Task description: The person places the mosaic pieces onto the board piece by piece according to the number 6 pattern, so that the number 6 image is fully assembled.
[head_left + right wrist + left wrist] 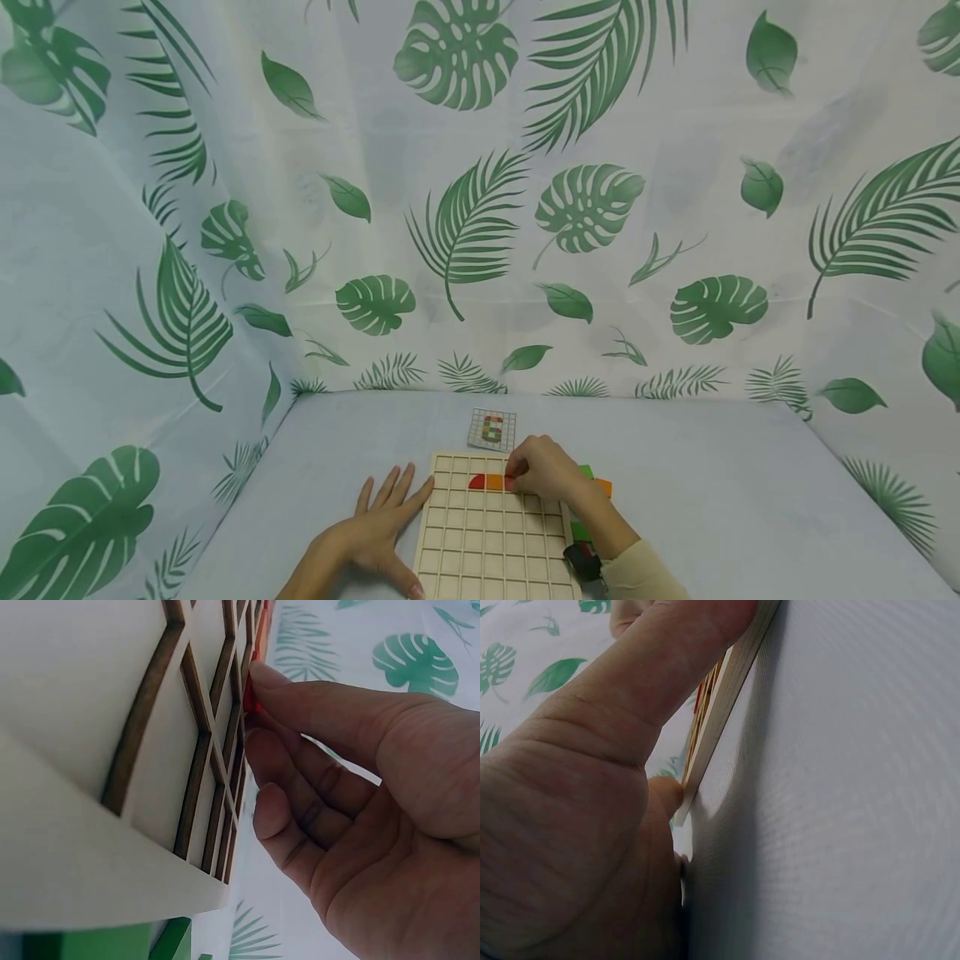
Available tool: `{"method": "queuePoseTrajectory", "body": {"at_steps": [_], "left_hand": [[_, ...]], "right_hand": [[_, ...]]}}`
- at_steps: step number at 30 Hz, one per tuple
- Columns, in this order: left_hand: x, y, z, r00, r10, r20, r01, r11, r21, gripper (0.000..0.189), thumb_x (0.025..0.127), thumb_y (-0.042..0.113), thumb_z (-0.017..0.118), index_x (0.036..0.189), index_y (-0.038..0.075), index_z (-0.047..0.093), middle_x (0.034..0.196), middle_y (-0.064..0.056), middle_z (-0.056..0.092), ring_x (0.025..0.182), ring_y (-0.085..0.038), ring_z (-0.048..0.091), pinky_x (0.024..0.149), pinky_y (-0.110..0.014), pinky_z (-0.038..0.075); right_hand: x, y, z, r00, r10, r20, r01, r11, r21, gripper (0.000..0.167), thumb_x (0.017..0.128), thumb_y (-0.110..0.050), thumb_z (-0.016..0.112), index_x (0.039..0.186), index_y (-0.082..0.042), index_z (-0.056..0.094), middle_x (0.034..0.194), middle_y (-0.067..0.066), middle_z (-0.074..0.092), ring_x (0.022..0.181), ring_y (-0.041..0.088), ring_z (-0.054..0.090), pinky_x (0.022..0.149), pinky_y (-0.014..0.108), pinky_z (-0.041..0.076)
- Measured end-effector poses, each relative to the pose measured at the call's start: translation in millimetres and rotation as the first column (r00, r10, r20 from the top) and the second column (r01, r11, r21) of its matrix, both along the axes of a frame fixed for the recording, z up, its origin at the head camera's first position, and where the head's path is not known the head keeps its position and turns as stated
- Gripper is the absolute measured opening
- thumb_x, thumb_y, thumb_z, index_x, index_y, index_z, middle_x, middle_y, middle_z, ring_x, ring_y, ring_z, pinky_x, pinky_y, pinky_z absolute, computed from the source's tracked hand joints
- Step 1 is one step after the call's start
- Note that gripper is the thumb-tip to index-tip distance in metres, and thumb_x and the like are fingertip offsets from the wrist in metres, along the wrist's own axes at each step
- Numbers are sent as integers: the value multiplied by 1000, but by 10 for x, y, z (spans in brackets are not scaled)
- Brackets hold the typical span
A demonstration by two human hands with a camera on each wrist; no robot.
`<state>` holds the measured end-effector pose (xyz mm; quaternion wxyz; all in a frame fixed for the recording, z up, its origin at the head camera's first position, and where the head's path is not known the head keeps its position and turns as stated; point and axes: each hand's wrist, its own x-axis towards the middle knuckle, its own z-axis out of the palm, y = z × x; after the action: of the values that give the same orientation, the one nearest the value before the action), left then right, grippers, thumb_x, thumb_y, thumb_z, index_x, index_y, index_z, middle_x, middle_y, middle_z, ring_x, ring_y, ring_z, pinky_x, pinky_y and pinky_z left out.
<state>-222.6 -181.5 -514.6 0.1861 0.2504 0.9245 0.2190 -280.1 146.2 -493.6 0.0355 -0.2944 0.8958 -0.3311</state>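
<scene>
A pale wooden grid board [483, 542] lies on the white table. My left hand [378, 525] has its fingers spread beside the board's left side; index fingertip and thumb tip are at the edge. In the left wrist view the thumb [630, 682] lies against the board's side wall [727, 697]. With thumb and fingers, my right hand [546, 471] pinches a small red tile [252, 688] at a cell in the board's upper rows. Left of it in the same row sit an orange square tile [494, 482] and a red rounded-corner tile [477, 482].
Behind the board lies a small gridded pattern card [492, 430] with a coloured figure. Green blocks [579, 532] and an orange block [603, 489] lie along the board's right side, partly hidden by the right forearm. A leaf-print curtain [480, 250] encloses the table's back and sides.
</scene>
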Motion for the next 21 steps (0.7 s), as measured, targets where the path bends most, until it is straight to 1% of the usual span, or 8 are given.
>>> {"method": "queuePoseTrajectory", "body": {"at_steps": [8, 13, 19, 21], "left_hand": [[-3, -2, -16, 1000, -2, -3, 2, 1000, -1, 144, 60, 68, 92, 169, 25, 10, 174, -22, -8, 159, -47, -14, 118, -76, -13], [1, 1, -3, 1000, -2, -8, 1, 1000, -9, 144, 59, 70, 92, 169, 24, 10, 174, -23, -7, 160, -47, -13, 118, -77, -12], [32, 23, 57, 1000, -6, -17, 5, 1000, -20, 143, 60, 69, 92, 169, 22, 10, 174, -24, -6, 160, -48, -12, 118, -77, -12], [41, 30, 70, 1000, -6, -18, 6, 1000, -23, 143, 60, 68, 92, 169, 22, 10, 174, -24, -6, 160, -48, -11, 118, -77, -12]], "right_hand": [[-3, -7, 1, 1000, -4, 30, 4, 1000, 26, 4, 84, -4, 85, 86, -7, 83, 81, 0, 78, 71, 3, 63, 62, 24, 53], [-5, -11, 3, 1000, 8, 9, -9, 999, 45, 4, 84, -4, 84, 87, -6, 84, 83, 1, 77, 73, 5, 63, 62, 24, 53], [1, -7, 21, 1000, 24, -13, -23, 998, 52, 5, 84, -2, 84, 88, -4, 83, 85, 5, 78, 74, 7, 63, 61, 24, 52], [13, 2, 38, 1000, 10, -28, -8, 999, 51, 7, 84, -1, 83, 90, -3, 83, 88, 7, 79, 76, 10, 65, 63, 26, 54]]}}
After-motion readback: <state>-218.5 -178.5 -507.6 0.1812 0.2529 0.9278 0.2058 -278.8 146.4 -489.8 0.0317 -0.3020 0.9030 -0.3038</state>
